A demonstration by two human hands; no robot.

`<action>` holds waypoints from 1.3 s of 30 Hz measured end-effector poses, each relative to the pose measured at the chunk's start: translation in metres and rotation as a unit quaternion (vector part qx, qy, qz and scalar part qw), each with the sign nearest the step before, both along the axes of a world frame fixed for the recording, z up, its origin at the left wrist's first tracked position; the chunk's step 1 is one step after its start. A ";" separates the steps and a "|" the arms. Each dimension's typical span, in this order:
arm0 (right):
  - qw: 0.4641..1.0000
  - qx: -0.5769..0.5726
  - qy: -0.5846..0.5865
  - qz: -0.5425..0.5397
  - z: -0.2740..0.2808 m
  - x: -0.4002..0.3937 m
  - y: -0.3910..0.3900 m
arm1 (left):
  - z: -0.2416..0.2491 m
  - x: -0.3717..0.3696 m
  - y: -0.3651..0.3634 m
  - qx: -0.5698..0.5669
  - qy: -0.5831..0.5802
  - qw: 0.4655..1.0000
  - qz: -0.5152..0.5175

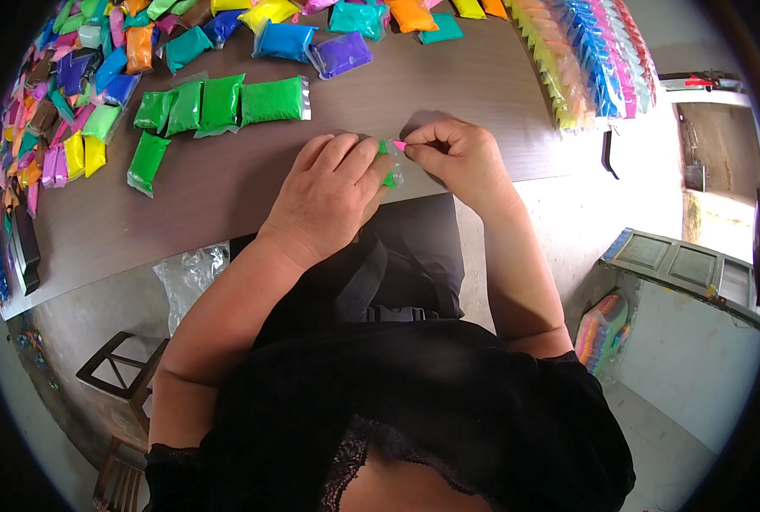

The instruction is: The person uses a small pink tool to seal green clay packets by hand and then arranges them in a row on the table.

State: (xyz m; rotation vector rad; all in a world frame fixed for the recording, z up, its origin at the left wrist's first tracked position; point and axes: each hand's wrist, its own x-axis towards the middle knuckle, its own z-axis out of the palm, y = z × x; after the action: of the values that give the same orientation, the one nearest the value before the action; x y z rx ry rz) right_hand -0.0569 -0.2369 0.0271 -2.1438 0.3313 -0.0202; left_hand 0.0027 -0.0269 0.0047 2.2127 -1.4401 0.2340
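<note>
Near the table's front edge, my left hand is closed on a green packet with a clear end, most of it hidden under the fingers. My right hand pinches a small pink piece between thumb and fingertips, right beside that packet's clear end. What the pink piece belongs to cannot be made out. Behind my left hand several green packets lie in a row, the rightmost one flat on the table. Another green packet lies below the row's left end.
The brown table carries a heap of coloured packets at the left, more along the back, such as a purple one, and strips of packets at the back right. A stool stands at the lower left.
</note>
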 end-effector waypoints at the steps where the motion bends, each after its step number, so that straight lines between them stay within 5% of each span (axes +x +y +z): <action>1: 1.000 -0.003 0.006 -0.001 0.002 0.000 0.001 | 0.000 0.000 0.000 0.003 0.002 1.000 -0.001; 23: 0.971 -0.185 -0.077 0.129 0.011 0.011 -0.006 | -0.001 -0.001 0.000 -0.007 -0.001 1.000 0.006; 39: 0.975 -0.184 -0.071 0.106 0.011 0.008 -0.004 | 0.000 -0.001 -0.001 -0.014 0.002 1.000 0.006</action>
State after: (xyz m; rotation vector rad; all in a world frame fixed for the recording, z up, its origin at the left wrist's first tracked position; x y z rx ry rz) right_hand -0.0489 -0.2404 0.0377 -2.5183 0.0111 -0.1195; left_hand 0.0021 -0.0277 0.0047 2.1974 -1.4137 0.2516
